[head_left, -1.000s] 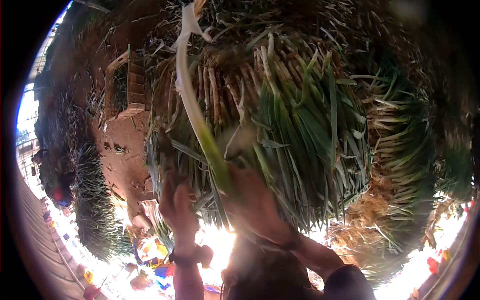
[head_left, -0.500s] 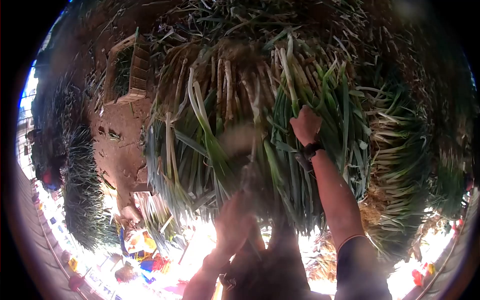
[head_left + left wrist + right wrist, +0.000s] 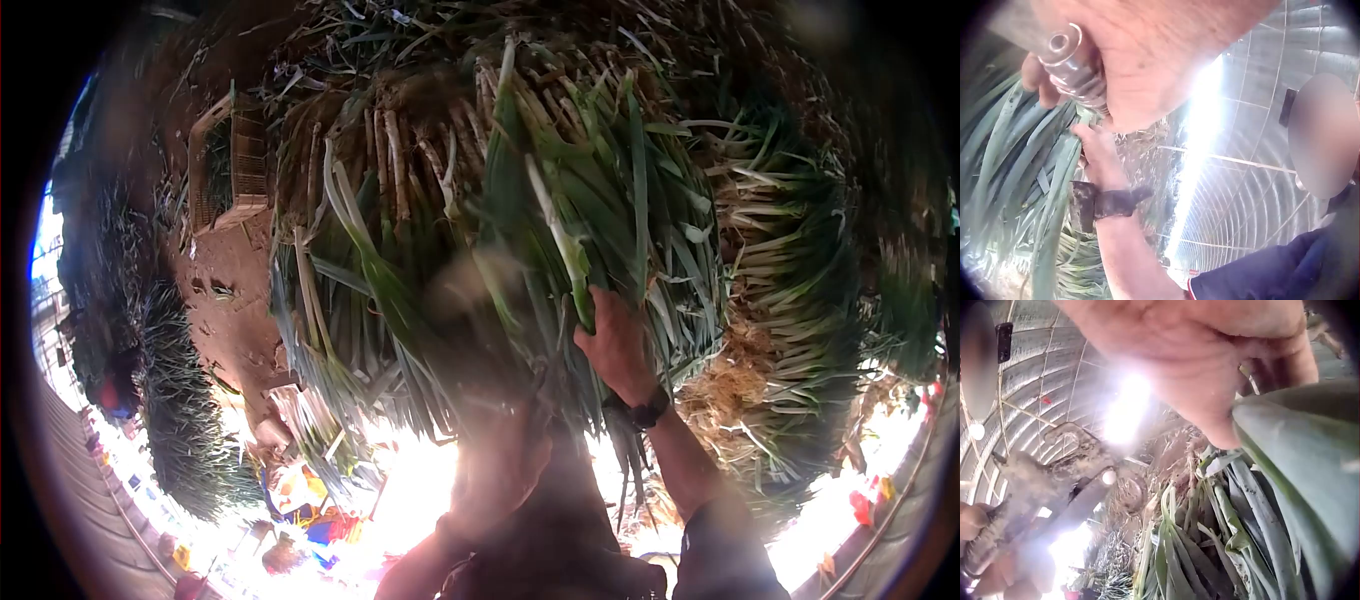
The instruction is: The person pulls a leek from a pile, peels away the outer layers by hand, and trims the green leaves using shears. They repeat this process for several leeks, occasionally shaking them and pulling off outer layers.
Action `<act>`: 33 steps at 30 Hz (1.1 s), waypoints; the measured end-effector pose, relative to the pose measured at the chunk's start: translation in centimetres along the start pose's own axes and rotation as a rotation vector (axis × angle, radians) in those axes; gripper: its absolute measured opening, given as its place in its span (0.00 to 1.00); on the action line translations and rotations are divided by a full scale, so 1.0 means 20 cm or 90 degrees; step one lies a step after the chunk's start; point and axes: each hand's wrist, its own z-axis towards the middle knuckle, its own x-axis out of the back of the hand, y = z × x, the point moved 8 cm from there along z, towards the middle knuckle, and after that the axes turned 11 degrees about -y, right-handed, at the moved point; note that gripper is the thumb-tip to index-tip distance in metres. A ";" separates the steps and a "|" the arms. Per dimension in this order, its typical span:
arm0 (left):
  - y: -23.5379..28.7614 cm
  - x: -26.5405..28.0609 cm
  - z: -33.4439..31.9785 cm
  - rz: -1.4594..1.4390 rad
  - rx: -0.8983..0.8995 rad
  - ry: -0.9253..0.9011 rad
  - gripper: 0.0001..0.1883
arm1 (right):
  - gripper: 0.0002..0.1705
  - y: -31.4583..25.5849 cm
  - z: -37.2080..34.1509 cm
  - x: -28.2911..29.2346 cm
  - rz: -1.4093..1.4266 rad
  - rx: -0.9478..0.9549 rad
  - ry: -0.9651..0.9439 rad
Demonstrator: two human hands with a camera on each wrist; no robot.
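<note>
Clamping a leek (image 3: 554,224) by its green part in the right grip (image 3: 620,345), over the pile (image 3: 400,265), probably keeping the pale stem free; curling the left grip (image 3: 1147,56) round a ribbed metallic object (image 3: 1077,74).

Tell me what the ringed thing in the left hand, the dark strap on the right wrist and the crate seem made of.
Ringed thing: probably polished metal, given its sharp highlights, though shiny plastic is possible.
Dark strap: perhaps fabric or rubber; it looks matte and bends around the wrist.
Crate: dull brown with slatted walls; wood or plastic, I can't tell.
</note>
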 end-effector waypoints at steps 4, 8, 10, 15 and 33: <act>0.03 -0.09 0.04 0.025 -0.020 -0.041 0.29 | 0.32 0.04 -0.13 -0.01 0.044 -0.051 -0.054; 0.13 -0.01 0.10 -0.098 0.151 -0.152 0.28 | 0.33 0.12 -0.20 0.01 0.145 -0.049 -0.031; 0.16 -0.04 0.06 -0.035 0.088 -0.161 0.28 | 0.34 0.14 -0.20 0.01 0.131 -0.049 -0.031; 0.24 -0.06 0.05 0.031 -0.024 -0.126 0.26 | 0.35 0.15 -0.22 0.02 0.113 -0.058 -0.033; -0.16 0.14 0.69 -0.248 0.223 -0.014 0.20 | 0.31 0.17 -0.32 -0.04 0.279 -0.074 -0.017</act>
